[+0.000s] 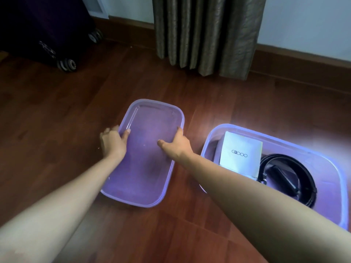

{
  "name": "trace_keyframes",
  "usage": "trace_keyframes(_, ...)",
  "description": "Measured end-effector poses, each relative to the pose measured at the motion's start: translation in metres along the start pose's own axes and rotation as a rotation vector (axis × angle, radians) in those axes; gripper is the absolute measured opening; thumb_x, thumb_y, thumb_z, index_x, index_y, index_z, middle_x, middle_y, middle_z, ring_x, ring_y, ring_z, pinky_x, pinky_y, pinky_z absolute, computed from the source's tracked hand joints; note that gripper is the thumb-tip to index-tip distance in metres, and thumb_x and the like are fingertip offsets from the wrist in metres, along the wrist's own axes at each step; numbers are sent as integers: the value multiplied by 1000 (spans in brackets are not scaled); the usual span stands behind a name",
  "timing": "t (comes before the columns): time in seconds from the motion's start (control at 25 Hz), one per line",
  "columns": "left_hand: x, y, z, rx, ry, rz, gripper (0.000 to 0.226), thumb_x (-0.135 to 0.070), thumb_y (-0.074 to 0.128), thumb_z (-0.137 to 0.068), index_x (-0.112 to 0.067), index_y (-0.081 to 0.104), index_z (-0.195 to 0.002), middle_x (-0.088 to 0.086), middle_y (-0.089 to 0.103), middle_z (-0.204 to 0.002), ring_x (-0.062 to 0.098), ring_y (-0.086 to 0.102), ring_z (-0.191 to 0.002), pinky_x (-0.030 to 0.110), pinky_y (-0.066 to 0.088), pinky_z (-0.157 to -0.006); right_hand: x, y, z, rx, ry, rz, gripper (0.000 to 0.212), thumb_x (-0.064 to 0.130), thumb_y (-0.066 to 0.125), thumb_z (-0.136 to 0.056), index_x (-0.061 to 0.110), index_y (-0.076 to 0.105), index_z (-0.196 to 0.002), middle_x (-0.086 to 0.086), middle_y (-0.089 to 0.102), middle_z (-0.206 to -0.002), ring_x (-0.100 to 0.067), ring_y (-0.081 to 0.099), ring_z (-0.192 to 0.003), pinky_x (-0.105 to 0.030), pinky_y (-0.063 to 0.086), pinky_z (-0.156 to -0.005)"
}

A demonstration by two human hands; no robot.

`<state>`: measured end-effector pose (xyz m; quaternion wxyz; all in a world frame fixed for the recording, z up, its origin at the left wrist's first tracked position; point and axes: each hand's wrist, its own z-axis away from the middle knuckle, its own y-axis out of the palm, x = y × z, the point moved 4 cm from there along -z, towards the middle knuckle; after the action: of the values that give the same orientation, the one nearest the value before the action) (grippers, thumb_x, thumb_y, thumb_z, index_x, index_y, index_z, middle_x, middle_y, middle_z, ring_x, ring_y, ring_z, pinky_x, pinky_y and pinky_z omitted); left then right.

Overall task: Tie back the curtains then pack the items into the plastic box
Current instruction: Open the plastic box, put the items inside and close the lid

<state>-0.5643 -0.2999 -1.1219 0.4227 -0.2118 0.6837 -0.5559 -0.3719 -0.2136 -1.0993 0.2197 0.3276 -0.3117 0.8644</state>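
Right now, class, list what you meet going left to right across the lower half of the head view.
Left hand → lid → right hand → box → card → belt.

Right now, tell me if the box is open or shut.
Open. The lid is off, beside the box, gripped by the left hand and right hand; a packet and belt show inside.

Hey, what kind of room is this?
Probably a bedroom or another room at home: a floor-length curtain, a wood floor, and a wheeled suitcase in the corner.
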Motion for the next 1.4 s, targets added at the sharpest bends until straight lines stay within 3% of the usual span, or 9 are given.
trace_keyframes(0.12,-16,-30,-12,-95,46,67,43,-37,52,-93,-9,58,-124,22,55,-118,41,47,-114,48,37,-97,15,-18,10,-99,-17,-15,88,39,59,-87,13,4,-150,-20,32,-145,-36,46,-125,-33,39,-100)
trace_keyframes(0.36,-118,-78,-21,-177,376,269,40,-30,53,-94,-5,58,-126,25,56,-108,42,54,-101,38,41,-88,28,-131,36,-480,-241,-112,78,35,58,-90,7,15,-149,-18,37,-145,-29,38,-132,-28,30,-103)
trace_keyframes(0.6,-275,-69,28,78,967,325,47,-41,46,-88,-7,65,-114,20,57,-86,33,59,-83,35,43,-74,-43,-269,97,-772,-203,-154,67,42,60,-88,17,33,-144,-4,50,-139,-19,48,-127,-19,34,-95)
trace_keyframes(0.76,-347,-35,77,311,1248,226,55,-46,41,-87,-5,65,-115,21,59,-92,34,61,-86,34,45,-78,-125,-283,142,-859,-102,-100,50,41,54,-92,19,46,-136,-1,60,-127,-17,56,-116,-17,37,-88)
trace_keyframes(0.84,-366,-8,109,406,1362,146,63,-51,36,-85,-3,66,-112,23,60,-95,36,61,-86,35,46,-78,-169,-261,161,-923,-19,-190,54,41,51,-93,15,41,-140,-7,57,-133,-22,54,-121,-26,39,-98)
trace_keyframes(0.92,-376,21,137,507,1415,33,53,-45,41,-92,-2,63,-114,22,56,-98,37,58,-90,38,48,-79,-201,-240,177,-983,92,-225,52,38,48,-94,12,41,-138,-12,54,-135,-29,51,-124,-36,39,-102)
trace_keyframes(1.04,-378,46,160,629,1410,-105,39,-33,42,-97,-5,57,-119,16,50,-105,32,54,-96,41,46,-83,-226,-221,186,-977,198,-225,49,33,44,-98,7,39,-139,-15,49,-140,-31,45,-129,-35,34,-102)
trace_keyframes(1.2,-371,57,172,656,1401,-169,41,-35,41,-98,-6,53,-124,14,49,-110,32,53,-99,39,44,-84,-240,-205,186,-929,218,-208,52,33,41,-99,7,34,-143,-12,44,-145,-29,41,-133,-34,31,-105)
trace_keyframes(1.4,-367,59,173,662,1391,-162,43,-35,40,-98,-7,50,-128,14,49,-114,33,53,-102,40,44,-85,-243,-202,186,-899,225,-222,48,34,42,-98,9,39,-139,-12,53,-136,-32,49,-124,-31,36,-92)
